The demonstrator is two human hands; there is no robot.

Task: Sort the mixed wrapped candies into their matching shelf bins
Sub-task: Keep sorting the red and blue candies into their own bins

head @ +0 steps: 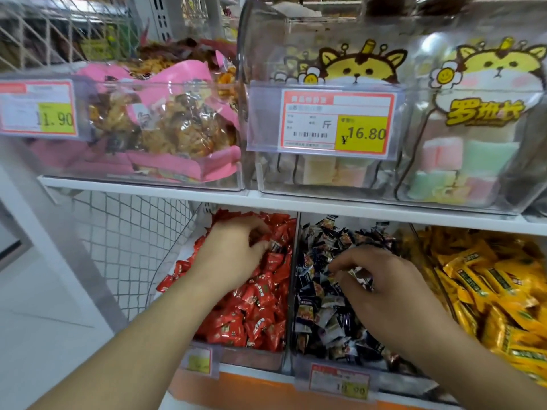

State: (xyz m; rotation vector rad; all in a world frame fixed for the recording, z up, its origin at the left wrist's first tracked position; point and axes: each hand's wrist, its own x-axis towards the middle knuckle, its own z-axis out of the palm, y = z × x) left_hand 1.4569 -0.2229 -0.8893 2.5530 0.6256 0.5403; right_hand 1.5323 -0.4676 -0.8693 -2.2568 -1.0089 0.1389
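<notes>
Candies fill three clear bins on the lower shelf: red candies (260,306) in the left bin (251,361), dark candies (322,309) in the middle bin (340,369), yellow candies (500,291) in the right one. Sorting appears under way, both hands working at once.

Left hand (233,253) sits palm-down deep in the red pile, fingers (260,247) curled around a dark-wrapped piece (275,246) that shows at the fingertips. Judged a stray: it matches the middle bin, so the hand likely digs there to pull it out. Grip partly hidden by wrappers.

Right hand (381,279) hovers low over the dark pile, thumb and fingers pinching a small dark-and-silver wrapper (359,275). Cannot tell whether it is being lifted out or set down; the colour suits this bin, so a drop-off seems the likelier reading.

A thin clear divider (291,291) stands between red and dark piles, which keeps the sorts apart and explains each hand staying on its own side.

Surroundings: white shelf board (296,204) above carries lidded clear boxes, one with pink snack bags (165,122), one with pastel marshmallow-like blocks (461,161) behind cartoon stickers. Price tags (337,121) clip to the fronts. White wire mesh (130,247) closes the shelf's left end; pale floor beyond. Shop aisle, evenly lit.
</notes>
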